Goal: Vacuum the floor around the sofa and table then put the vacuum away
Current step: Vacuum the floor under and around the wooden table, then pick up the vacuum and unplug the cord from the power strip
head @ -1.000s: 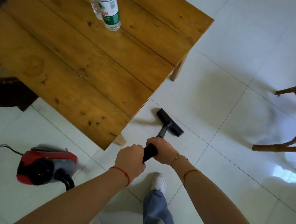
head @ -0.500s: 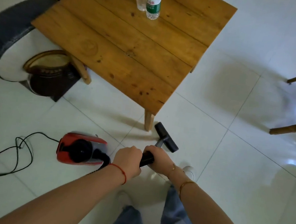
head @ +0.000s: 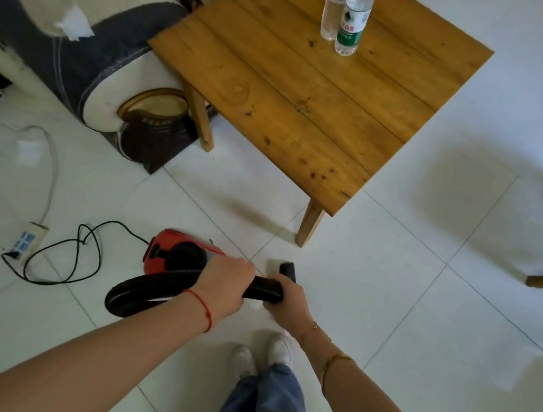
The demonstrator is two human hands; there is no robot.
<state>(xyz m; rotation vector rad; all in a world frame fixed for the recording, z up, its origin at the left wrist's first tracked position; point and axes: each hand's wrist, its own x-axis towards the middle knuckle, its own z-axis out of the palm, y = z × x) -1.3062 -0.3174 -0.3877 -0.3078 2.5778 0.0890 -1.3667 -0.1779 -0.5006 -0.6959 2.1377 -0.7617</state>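
- Both hands hold the black ribbed vacuum hose [head: 162, 290]: the left hand [head: 225, 286] is curled over the top of it, and the right hand [head: 289, 299] wraps its end just to the right, knuckles up, the two hands close together with a short stretch of hose bare between them.
- Just beyond the right hand a dark piece of the nozzle [head: 288, 271] shows above the white tiled floor [head: 419, 329]; whether it touches the tiles cannot be told.
- The hose loops down and left, then runs to the red vacuum body [head: 181, 252], which sits on the floor just left of the hands, near the table's near leg.
- A black power cord [head: 63, 258] lies in loose loops to the left, reaching a white power strip [head: 29, 236].
- The wooden table [head: 293, 105] stands farther off, two clear plastic bottles [head: 349, 12] upright at its far side.
- The sofa [head: 61, 33], cream and dark, lies at far left, its arm touching the table's left corner.
- Both forearms stretch forward from the near edge; a red string circles the left wrist.
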